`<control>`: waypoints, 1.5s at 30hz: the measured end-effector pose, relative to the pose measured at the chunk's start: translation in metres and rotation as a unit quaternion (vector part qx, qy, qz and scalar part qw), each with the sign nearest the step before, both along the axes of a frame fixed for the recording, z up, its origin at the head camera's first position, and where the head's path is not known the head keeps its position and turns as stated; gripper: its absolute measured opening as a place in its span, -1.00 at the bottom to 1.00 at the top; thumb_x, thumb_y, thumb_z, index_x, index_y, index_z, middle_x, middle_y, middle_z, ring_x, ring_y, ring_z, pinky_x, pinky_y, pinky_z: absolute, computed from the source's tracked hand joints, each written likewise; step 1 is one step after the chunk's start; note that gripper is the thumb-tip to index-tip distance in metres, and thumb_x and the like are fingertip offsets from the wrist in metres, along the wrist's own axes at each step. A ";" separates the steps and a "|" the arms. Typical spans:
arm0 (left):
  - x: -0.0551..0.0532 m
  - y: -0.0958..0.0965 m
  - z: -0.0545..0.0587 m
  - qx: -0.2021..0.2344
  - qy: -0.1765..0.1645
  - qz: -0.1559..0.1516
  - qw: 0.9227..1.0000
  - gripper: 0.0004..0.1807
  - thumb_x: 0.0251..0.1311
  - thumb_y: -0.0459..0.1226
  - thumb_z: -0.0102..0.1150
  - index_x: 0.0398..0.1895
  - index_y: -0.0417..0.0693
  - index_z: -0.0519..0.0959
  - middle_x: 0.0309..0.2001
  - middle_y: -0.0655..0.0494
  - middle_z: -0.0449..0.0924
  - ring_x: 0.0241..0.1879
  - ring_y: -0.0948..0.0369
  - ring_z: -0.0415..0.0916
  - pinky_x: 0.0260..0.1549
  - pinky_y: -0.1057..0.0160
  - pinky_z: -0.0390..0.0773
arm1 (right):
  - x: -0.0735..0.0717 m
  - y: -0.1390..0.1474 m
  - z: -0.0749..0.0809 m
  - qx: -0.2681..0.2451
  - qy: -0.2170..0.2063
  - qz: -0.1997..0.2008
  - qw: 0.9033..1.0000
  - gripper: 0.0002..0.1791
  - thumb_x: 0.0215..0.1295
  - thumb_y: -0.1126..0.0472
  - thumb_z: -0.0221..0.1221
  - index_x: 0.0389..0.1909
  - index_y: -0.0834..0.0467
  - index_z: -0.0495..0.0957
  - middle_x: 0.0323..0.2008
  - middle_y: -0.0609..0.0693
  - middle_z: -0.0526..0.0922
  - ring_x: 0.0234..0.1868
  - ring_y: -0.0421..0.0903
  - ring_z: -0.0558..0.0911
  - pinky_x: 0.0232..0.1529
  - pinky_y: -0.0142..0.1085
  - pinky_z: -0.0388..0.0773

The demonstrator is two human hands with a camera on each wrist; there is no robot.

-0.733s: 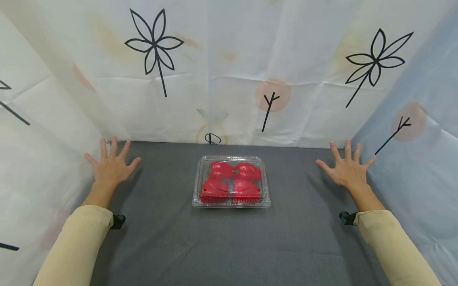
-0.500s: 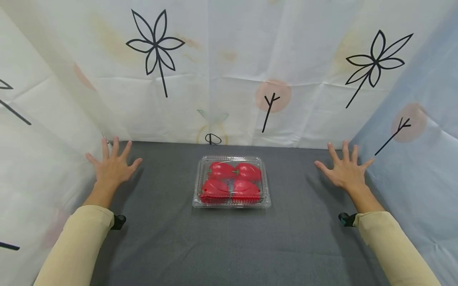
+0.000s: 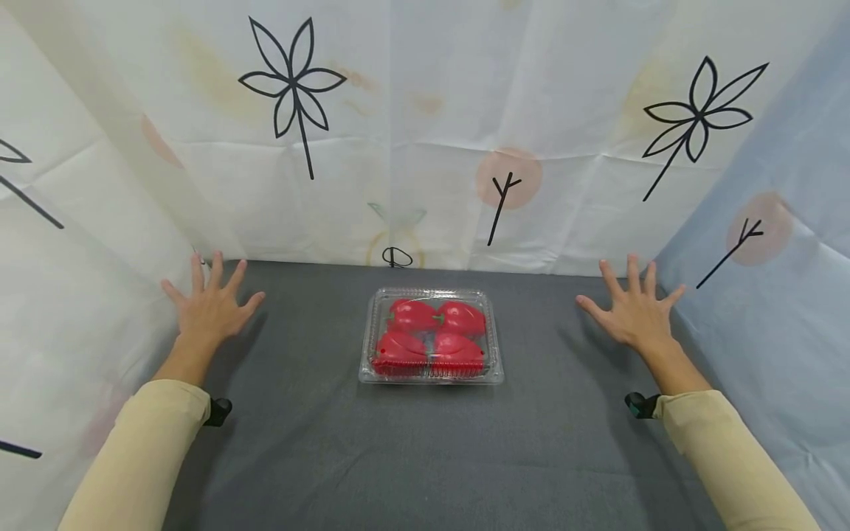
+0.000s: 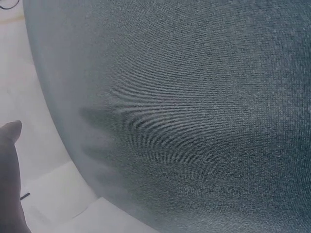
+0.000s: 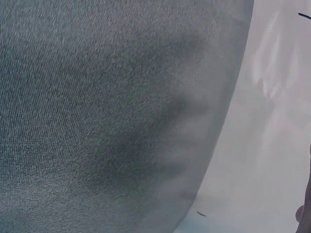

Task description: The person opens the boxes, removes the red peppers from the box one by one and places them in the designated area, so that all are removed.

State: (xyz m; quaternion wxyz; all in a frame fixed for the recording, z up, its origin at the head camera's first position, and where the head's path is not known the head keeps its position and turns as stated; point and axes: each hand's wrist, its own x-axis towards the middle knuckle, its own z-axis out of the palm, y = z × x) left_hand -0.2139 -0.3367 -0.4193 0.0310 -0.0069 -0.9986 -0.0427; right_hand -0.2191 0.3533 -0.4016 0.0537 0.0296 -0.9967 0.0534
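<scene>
A clear plastic clamshell box (image 3: pixel 496 361) sits in the middle of the grey table in the head view, its lid down. Through the lid show several red peppers (image 3: pixel 413 316) with green stems. Far to the left of the box, my left hand (image 3: pixel 209 313) is held over the table with its fingers spread, holding nothing. On the other side, my right hand (image 3: pixel 634 313) is likewise spread and holds nothing. In the left wrist view only part of a thumb (image 4: pixel 8 170) shows, above the hand's shadow on the cloth. A sliver of the right hand (image 5: pixel 305 213) edges into the right wrist view.
Grey cloth (image 3: pixel 425 457) covers the table. White printed curtains (image 3: pixel 425 133) with black flower outlines rise behind it and at both sides. Each wrist wears a dark strap with a small camera, such as the left wrist camera (image 3: pixel 218 411).
My right hand has drifted slightly left, towards the box. My left hand has stayed almost in place, and the box of peppers has not moved on the table.
</scene>
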 end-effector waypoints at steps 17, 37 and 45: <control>0.003 0.020 0.014 -0.005 0.019 -0.010 1.000 -0.15 0.43 0.28 -0.28 0.60 0.06 -0.10 0.58 -0.22 -0.38 0.47 -0.18 -0.80 0.10 -0.61 -0.57 | 0.008 -0.026 0.014 0.002 0.015 0.029 0.999 -0.02 0.34 -0.50 -0.16 0.60 -0.06 -0.16 0.56 0.25 -0.41 0.49 0.39 -0.45 0.10 0.54 -0.67; 0.030 0.066 0.016 0.025 0.062 -0.085 0.994 -0.18 0.39 0.27 -0.12 0.58 0.12 0.04 0.58 -0.19 -0.22 0.54 -0.17 -0.55 0.15 -0.62 -0.43 | 0.026 -0.087 0.025 0.030 0.048 0.120 0.991 -0.04 0.31 -0.44 -0.01 0.60 -0.12 -0.09 0.59 0.13 -0.32 0.56 0.21 -0.37 0.24 0.48 -0.55; 0.041 0.092 0.009 0.038 0.075 -0.127 0.988 -0.17 0.35 0.24 0.00 0.57 0.14 0.10 0.57 -0.17 -0.12 0.55 -0.16 -0.38 0.20 -0.59 -0.28 | 0.032 -0.106 0.021 0.027 0.065 0.165 0.984 -0.04 0.28 -0.41 0.06 0.58 -0.11 -0.02 0.59 0.15 -0.26 0.56 0.24 -0.27 0.26 0.50 -0.46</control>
